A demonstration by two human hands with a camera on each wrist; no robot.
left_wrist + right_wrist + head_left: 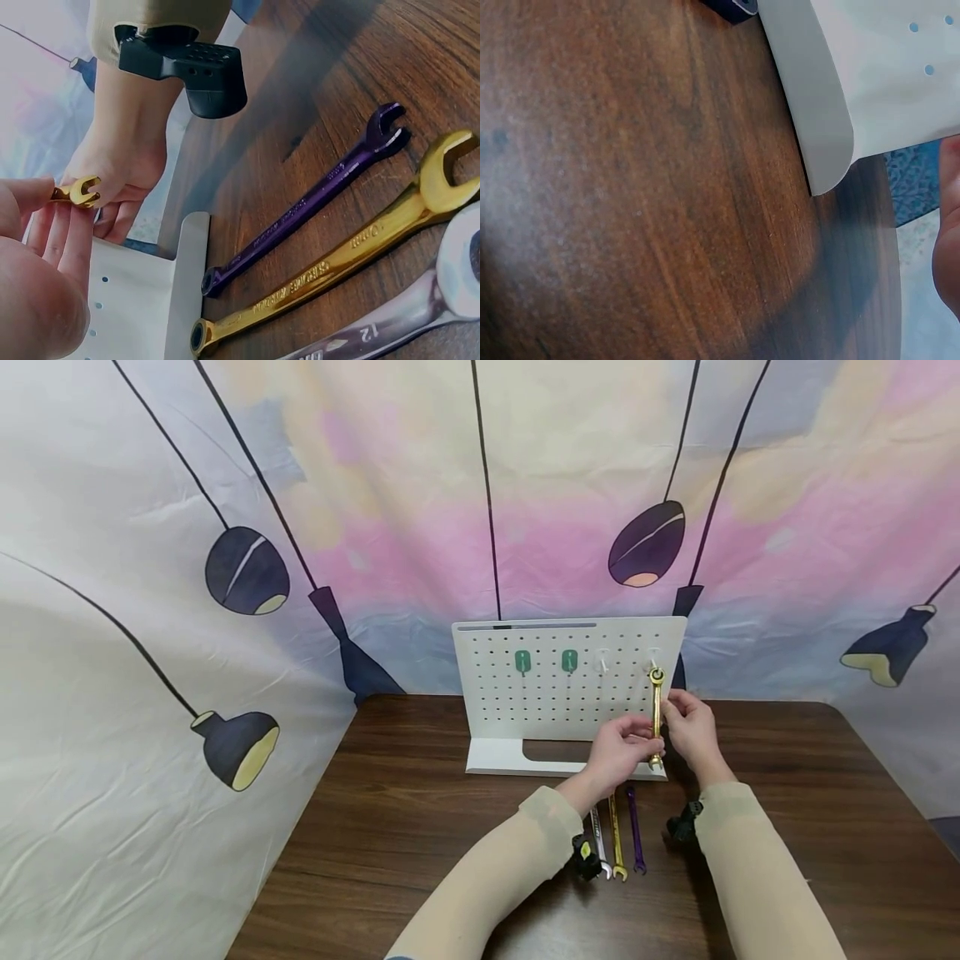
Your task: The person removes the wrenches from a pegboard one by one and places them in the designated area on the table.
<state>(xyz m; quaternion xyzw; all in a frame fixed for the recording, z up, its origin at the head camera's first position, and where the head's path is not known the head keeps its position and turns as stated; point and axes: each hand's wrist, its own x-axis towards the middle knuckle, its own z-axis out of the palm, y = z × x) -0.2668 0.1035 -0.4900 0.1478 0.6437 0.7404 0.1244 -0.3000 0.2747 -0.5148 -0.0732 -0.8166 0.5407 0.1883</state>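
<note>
My left hand (617, 750) pinches a gold combination wrench (657, 706) near its lower, open-jawed end. The wrench is upright in front of the white pegboard (498, 722), its ring end at the rightmost clear hook (654, 654); whether the ring is over the hook is hard to tell. With its fingers curled, my right hand (693, 731) holds the board's right edge beside the wrench. A silver wrench (405, 307), another gold wrench (360, 247) and a purple wrench (300, 210) lie side by side on the table below the left forearm.
Two green hooks, one at the left (522, 661) and one nearer the middle (570, 661), and another clear hook (602, 660) are on the board. It stands on a white base (491, 758) near the back of the brown wooden table (405, 827). A patterned cloth (420, 527) hangs behind.
</note>
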